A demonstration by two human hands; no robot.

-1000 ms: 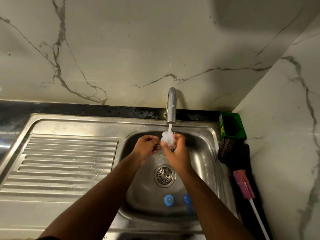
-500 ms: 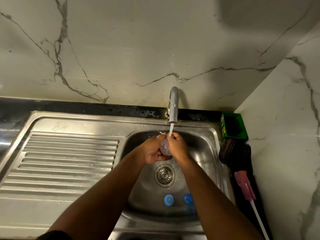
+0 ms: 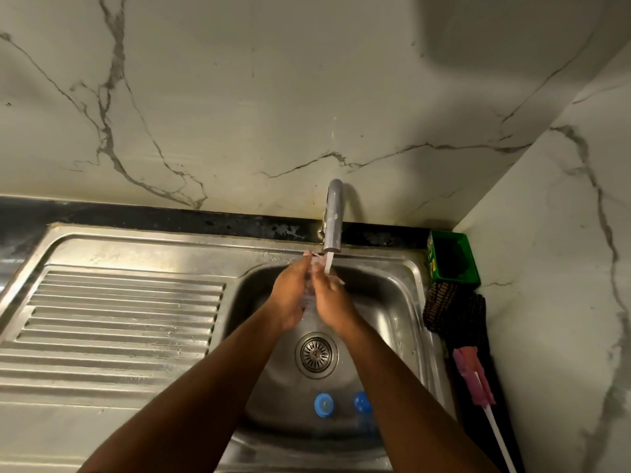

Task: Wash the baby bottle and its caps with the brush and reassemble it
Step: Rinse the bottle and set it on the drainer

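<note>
**Rinsing under the tap, bottle bits down in the basin**

While the water runs from the grey tap (image 3: 333,220), both hands sit together right under the stream, over the far half of the steel sink (image 3: 406,302). The left hand (image 3: 290,295) and the right hand (image 3: 329,300) face each other palm to palm, fingers pointing up toward the spout, with something small and clear squeezed in between them. Honestly I can't make out what the piece is, it's pale, see-through and mostly hidden by the palms and the splash. The fingers look fairly straight rather than wrapped round it, so it reads as pressing or rubbing it between flat hands, but I wouldn't swear to the exact hold.

Down on the near side of the basin, past the round drain strainer (image 3: 317,353), there's a light blue cap (image 3: 323,405) lying on the sink floor. Just to its right is a darker blue cap (image 3: 362,401), which seems to sit on a clear bottle (image 3: 367,425) lying there, partly covered by the right forearm, so I can't tell how much of it is bottle.

The brush (image 3: 474,380) is out of the sink, lying on the dark counter strip to the right, pink head toward the far side and white handle running to the near edge. Just beyond it is a dark netted scrubber (image 3: 454,312), and farther still a green tub (image 3: 452,259) tucked in the corner. The ribbed drainboard (image 3: 119,322) takes up the left.
</note>
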